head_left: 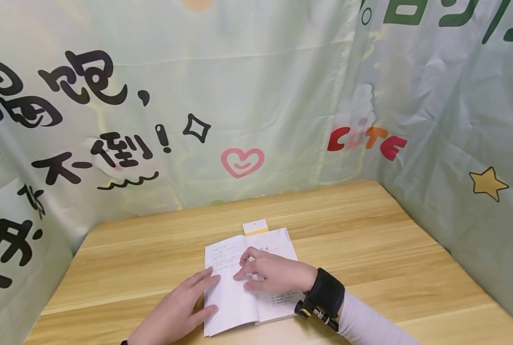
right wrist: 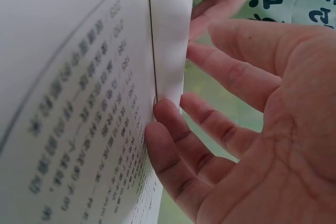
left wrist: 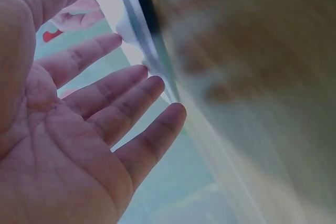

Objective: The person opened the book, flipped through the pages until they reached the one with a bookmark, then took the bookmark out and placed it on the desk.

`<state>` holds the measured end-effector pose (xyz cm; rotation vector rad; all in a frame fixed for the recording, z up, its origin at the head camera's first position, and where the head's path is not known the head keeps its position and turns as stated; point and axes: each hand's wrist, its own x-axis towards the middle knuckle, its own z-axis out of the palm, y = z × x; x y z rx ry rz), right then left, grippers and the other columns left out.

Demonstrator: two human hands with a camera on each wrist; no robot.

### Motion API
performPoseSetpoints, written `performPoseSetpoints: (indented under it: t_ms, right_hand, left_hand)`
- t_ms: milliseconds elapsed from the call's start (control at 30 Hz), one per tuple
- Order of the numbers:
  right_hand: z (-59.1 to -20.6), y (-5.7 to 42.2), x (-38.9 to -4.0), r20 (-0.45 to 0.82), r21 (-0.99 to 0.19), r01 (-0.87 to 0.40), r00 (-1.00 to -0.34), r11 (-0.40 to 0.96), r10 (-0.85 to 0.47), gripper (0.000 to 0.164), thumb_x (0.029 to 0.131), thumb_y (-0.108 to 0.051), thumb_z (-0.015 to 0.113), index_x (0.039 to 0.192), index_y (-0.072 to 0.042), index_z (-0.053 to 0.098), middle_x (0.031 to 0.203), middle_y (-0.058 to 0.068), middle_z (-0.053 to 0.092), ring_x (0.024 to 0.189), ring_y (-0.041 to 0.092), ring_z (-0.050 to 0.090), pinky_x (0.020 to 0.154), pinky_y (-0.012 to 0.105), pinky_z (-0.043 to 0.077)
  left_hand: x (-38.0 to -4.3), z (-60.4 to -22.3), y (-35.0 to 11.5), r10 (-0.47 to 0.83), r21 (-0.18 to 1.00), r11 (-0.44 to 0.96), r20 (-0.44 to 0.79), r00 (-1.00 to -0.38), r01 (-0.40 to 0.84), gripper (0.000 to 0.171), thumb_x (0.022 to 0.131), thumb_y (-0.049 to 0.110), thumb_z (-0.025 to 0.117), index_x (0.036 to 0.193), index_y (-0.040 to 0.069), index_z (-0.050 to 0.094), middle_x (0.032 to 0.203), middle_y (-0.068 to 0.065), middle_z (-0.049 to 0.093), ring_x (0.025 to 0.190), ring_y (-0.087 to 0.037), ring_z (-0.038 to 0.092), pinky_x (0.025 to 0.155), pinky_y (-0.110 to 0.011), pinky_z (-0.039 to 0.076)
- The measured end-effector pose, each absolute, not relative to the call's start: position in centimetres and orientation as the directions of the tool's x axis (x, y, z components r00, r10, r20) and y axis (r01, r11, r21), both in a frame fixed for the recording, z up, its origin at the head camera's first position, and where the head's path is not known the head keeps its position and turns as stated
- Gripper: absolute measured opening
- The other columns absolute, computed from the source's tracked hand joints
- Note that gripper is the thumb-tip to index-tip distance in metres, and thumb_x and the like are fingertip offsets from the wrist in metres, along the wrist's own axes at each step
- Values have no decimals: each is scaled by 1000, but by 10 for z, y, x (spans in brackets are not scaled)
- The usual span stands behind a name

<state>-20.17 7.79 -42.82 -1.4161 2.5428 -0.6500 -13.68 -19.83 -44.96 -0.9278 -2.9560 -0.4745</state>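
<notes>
An open book (head_left: 228, 302) with printed pages lies on the wooden table. My left hand (head_left: 180, 302) rests at the left page's outer edge, fingers spread and fairly straight; in the left wrist view that hand (left wrist: 89, 124) shows an empty palm, with its fingertips by the book's edge. Over the middle fold and right page is my right hand (head_left: 278, 272), its fingers loosely bent. Seen from the right wrist, the hand (right wrist: 247, 124) holds nothing, and its fingertips touch the paper near the fold beside a printed list (right wrist: 89, 103).
A white card with a yellow stripe (head_left: 255, 226) sticks out past the book's top edge. The wooden table (head_left: 347, 230) reaches back to fabric walls (head_left: 282, 96) with printed letters and drawings. On the right wrist is a black strap (head_left: 327, 292) with a small device.
</notes>
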Motion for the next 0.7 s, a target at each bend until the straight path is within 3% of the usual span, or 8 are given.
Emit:
performPoseSetpoints:
  t_ms: [500, 700]
  right_hand:
    - [-429, 78, -204, 76, -472, -767, -526, 434, -847, 29, 97, -30, 58, 122, -20, 69, 127, 4, 50, 91, 8, 54, 83, 20, 43]
    - [-423, 82, -205, 57, -506, -743, -537, 439, -842, 30, 97, -31, 57, 122, -20, 68, 126, -1, 51, 100, 8, 56, 85, 21, 44]
  left_hand:
    - [-136, -452, -198, 586, 287, 761, 83, -806, 582, 56, 93, 40, 61, 141, 11, 53, 143, -16, 43, 126, -30, 45, 93, -46, 45]
    - [-136, -452, -197, 580, 280, 768, 77, -811, 576, 56, 92, 40, 62, 139, 11, 54, 143, -17, 44, 126, -30, 44, 94, -46, 44]
